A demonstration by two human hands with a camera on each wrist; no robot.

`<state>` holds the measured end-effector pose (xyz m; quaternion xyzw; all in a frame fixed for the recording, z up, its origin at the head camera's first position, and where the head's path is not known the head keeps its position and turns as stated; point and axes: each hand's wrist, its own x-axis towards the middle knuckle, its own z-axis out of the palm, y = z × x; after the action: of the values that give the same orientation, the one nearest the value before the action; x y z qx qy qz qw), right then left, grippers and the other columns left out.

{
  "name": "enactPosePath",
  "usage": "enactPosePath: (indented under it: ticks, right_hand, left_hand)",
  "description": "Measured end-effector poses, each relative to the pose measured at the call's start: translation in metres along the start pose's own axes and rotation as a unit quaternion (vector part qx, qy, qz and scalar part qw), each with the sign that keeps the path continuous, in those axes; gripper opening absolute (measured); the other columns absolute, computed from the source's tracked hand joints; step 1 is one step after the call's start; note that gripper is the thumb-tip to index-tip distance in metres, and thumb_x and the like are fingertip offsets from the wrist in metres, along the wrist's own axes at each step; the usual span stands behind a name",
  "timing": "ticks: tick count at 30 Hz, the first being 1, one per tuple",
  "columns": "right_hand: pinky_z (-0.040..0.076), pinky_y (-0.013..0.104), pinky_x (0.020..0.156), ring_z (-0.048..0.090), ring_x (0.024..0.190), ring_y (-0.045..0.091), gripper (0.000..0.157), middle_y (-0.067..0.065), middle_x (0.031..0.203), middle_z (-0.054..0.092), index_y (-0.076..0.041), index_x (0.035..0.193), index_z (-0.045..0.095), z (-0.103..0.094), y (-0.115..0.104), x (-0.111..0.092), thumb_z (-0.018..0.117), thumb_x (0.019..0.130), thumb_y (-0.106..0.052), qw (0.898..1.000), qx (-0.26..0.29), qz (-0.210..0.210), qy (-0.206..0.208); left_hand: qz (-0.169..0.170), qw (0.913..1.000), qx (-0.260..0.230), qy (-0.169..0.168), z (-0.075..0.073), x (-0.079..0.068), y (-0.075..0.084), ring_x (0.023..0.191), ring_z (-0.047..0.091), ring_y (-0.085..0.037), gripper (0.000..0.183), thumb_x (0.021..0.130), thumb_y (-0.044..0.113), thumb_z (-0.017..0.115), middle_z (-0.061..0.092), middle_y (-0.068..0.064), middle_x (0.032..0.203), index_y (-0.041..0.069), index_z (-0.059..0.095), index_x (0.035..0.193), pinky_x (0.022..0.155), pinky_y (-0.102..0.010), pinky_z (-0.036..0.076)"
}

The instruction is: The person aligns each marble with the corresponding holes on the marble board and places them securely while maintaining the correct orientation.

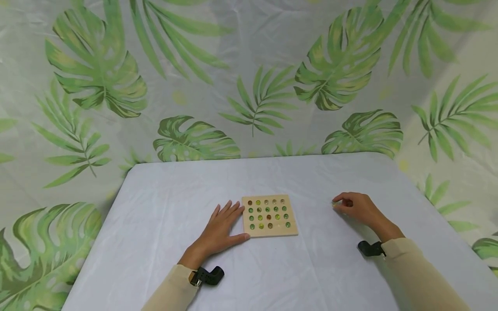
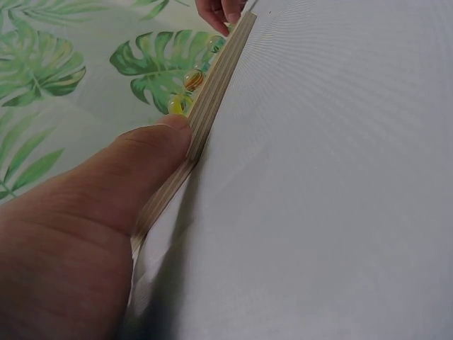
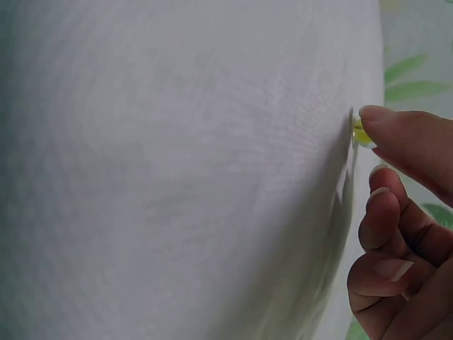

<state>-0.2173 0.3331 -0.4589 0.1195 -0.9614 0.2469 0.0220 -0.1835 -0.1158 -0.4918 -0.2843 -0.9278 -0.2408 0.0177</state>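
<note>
A square-cornered wooden board [image 1: 272,233] lies on the white cloth with rows of glass marbles in its hollows, mostly green, yellow and brown. One hollow in the front row, second from the right, shows bare wood. My left hand [image 1: 222,231] is spread at the board's left side, fingertips at its left edge. Its thumb [image 2: 152,152] rests against the board's near edge. Off to the right of the board, my right hand [image 1: 359,209] pinches a yellow-and-clear marble [image 3: 362,132] between thumb and forefinger, low over the cloth. Its other fingers are curled.
A white cloth covers the table [image 1: 311,272], with rounded far corners. Behind it hangs a pale curtain [image 1: 268,52] printed with green leaves. A black wrist camera [image 1: 210,276] sits on the left wrist and another black camera [image 1: 369,249] on the right.
</note>
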Motion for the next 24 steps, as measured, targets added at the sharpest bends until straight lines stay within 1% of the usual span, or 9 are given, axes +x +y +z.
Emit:
enactPosePath:
  ticks: [7, 13, 18, 24]
  right_hand:
    - [0.040, 0.028, 0.060, 0.047, 0.068, 0.014, 0.014, -0.004, 0.074, 0.055, -0.013, 0.098, 0.074, 0.0017, 0.0051, 0.0007, 0.074, 0.085, -0.018, 1.000, -0.011, -0.001, 0.000]
    - [0.042, 0.030, 0.063, 0.048, 0.070, 0.013, 0.011, -0.004, 0.075, 0.057, -0.013, 0.095, 0.075, 0.0005, 0.0021, 0.0010, 0.074, 0.086, -0.018, 1.000, -0.015, -0.005, 0.007]
    - [0.045, 0.033, 0.067, 0.051, 0.073, 0.015, 0.010, -0.003, 0.078, 0.060, -0.012, 0.093, 0.075, -0.0005, -0.0004, 0.0019, 0.074, 0.085, -0.018, 1.000, -0.013, -0.005, 0.010]
    - [0.047, 0.033, 0.067, 0.055, 0.073, 0.014, 0.010, -0.003, 0.079, 0.063, -0.010, 0.091, 0.076, 0.0008, 0.0004, 0.0015, 0.076, 0.083, -0.016, 0.999, -0.020, -0.024, 0.028]
  left_hand:
    - [0.000, 1.0000, 0.002, 0.000, 0.0004, 0.0003, -0.0003, 0.146, 0.017, -0.027, 0.087, 0.084, 0.063, 0.060, 0.029, -0.006, 0.157, 0.013, 0.034, 0.151, 0.117, -0.050, 0.006]
    - [0.000, 1.0000, 0.006, 0.000, 0.0000, 0.0006, -0.0005, 0.146, 0.017, -0.027, 0.087, 0.085, 0.063, 0.060, 0.029, -0.005, 0.157, 0.013, 0.034, 0.151, 0.117, -0.050, 0.007]
    - [-0.001, 1.0000, 0.003, -0.002, -0.0017, 0.0001, 0.0008, 0.146, 0.017, -0.027, 0.086, 0.085, 0.062, 0.061, 0.029, -0.006, 0.156, 0.013, 0.034, 0.151, 0.117, -0.051, 0.006]
    - [0.000, 1.0000, -0.001, -0.003, -0.0033, -0.0007, 0.0027, 0.146, 0.017, -0.028, 0.086, 0.085, 0.061, 0.061, 0.029, -0.007, 0.156, 0.012, 0.034, 0.151, 0.117, -0.051, 0.007]
